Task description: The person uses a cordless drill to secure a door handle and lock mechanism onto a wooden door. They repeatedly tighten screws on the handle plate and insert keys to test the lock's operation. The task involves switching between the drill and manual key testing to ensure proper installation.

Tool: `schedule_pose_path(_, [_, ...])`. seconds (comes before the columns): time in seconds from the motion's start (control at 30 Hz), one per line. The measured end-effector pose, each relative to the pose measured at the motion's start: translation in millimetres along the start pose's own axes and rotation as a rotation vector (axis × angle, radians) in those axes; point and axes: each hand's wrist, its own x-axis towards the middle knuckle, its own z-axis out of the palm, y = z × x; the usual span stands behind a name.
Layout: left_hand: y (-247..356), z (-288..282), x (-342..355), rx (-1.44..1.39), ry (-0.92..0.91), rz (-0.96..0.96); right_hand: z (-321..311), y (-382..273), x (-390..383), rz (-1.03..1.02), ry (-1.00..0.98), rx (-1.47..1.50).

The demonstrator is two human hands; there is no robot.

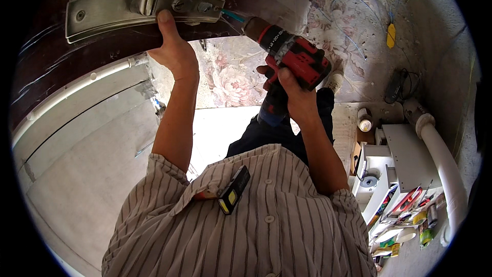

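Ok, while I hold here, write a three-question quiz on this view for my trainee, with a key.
1. Which hand grips the red-and-black cordless drill?

2. True or false: the left hand hangs down, well away from the long silver metal handle plate.

3. Multiple choice: which colour shows on the thin bit at the drill's front end?
a) orange
b) teal
c) white

Key:
1. The right hand.
2. False: it is raised to the plate, with its thumb over the plate's edge.
3. b
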Motion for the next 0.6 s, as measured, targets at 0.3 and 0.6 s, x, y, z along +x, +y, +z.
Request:
schedule_pose_path(0.3, [2.2,3.3,-3.2,-0.064,-0.011,0.048,-3.4,1.0,-1.4,-0.003,-0.011,-0.069])
schedule_pose_path(0.6, [7.3,1.3,-6.4,-0.029,-0.057,0.015,-9.1,-0.3,2.3,-0.061,-0.024,-0.194])
